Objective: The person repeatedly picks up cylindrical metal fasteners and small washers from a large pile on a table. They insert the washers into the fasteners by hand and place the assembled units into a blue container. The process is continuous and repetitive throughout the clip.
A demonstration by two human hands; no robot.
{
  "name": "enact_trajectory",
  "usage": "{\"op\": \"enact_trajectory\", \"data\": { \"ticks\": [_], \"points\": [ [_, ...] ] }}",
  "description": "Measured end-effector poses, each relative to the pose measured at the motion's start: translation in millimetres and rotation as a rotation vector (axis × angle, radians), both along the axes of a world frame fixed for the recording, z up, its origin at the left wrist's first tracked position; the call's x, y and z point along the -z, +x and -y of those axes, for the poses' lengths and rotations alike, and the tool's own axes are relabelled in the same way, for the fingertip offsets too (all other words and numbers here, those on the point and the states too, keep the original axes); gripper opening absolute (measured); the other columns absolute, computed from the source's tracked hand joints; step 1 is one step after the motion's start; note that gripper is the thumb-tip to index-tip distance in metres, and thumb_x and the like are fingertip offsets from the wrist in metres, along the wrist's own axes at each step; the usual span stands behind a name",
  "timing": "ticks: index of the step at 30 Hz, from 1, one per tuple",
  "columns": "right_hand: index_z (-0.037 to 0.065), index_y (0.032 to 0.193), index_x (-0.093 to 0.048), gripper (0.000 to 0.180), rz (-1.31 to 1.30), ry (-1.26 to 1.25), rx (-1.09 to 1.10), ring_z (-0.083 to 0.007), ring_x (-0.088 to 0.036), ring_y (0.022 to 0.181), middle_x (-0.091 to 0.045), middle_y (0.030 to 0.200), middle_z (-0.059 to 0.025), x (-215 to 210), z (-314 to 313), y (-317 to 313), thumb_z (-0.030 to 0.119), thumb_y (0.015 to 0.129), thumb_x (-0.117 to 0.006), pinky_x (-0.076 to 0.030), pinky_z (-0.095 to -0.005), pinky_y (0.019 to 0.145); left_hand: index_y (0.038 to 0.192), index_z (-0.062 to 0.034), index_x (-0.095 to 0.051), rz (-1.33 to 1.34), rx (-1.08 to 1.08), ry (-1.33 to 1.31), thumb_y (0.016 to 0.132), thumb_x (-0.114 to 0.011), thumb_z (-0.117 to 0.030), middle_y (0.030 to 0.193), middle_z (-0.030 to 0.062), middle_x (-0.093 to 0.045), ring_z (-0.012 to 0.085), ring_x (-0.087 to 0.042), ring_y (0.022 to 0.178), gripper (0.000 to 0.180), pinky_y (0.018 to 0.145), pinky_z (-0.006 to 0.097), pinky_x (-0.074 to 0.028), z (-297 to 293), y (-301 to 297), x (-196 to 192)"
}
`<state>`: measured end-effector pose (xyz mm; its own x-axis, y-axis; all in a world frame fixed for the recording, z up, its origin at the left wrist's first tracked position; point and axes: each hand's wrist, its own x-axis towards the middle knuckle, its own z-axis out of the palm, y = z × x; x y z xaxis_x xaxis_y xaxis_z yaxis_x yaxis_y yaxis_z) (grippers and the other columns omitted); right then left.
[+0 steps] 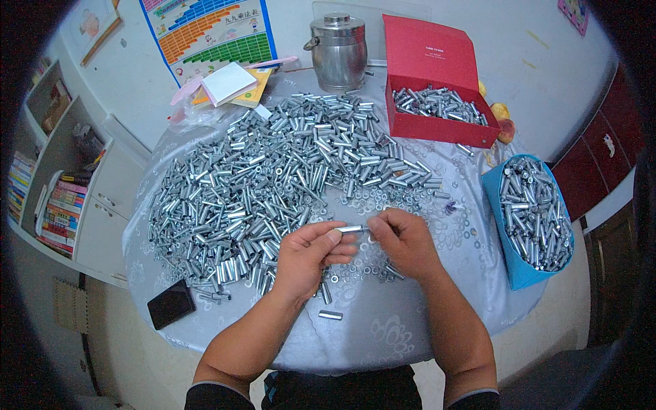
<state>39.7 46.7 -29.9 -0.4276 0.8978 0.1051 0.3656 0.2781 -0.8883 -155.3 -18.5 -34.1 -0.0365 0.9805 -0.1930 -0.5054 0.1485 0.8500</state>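
Note:
Between the thumb and fingers of my left hand (305, 251) lies a shiny metal sleeve (351, 229), held level over the near side of the table. My right hand (408, 240) is closed in a pinch at the sleeve's right end; its fingers hide what they grip there. Behind my left hand spreads a large heap of metal sleeves and bolts (253, 171). Many small washers (372, 199) are scattered behind and beneath my hands. A single loose sleeve (331, 315) rests on the cloth near the front edge.
A red box (444, 133) full of bolts stands at the back right, beside a steel pot (338, 55). The blue bin (509, 236) at the right holds more. A black phone (171, 305) lies front left. Notebooks (231, 83) sit at the back left.

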Motion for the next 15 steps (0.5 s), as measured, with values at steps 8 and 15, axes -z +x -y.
{"op": "enact_trajectory", "data": {
  "ticks": [8,15],
  "points": [
    [0.001,0.094,-0.066,0.021,-0.171,0.025,0.046,-0.0146,-0.059,0.068,-0.064,0.081,-0.0083,-5.9,7.3,-4.9,0.021,0.091,-0.065,-0.049,-0.0306,0.063,0.117,0.0058,-0.060,-0.013,-0.004,0.001,0.095,-0.058,-0.010,0.100,0.0190,-0.070,0.0227,-0.071,0.081,0.027,0.068,0.030,-0.060,-0.5,0.3,2.5],
    [0.002,0.090,-0.066,0.022,-0.203,-0.025,0.087,-0.0140,-0.060,0.066,-0.064,0.075,-0.0078,-6.8,10.4,-7.9,0.024,0.091,-0.064,-0.048,-0.0309,0.060,0.117,0.0056,-0.060,-0.013,0.002,0.017,0.096,-0.057,-0.010,0.099,0.0192,-0.070,0.0227,-0.071,0.080,0.027,0.067,0.030,-0.060,0.5,2.3,2.8]
  ]
}}
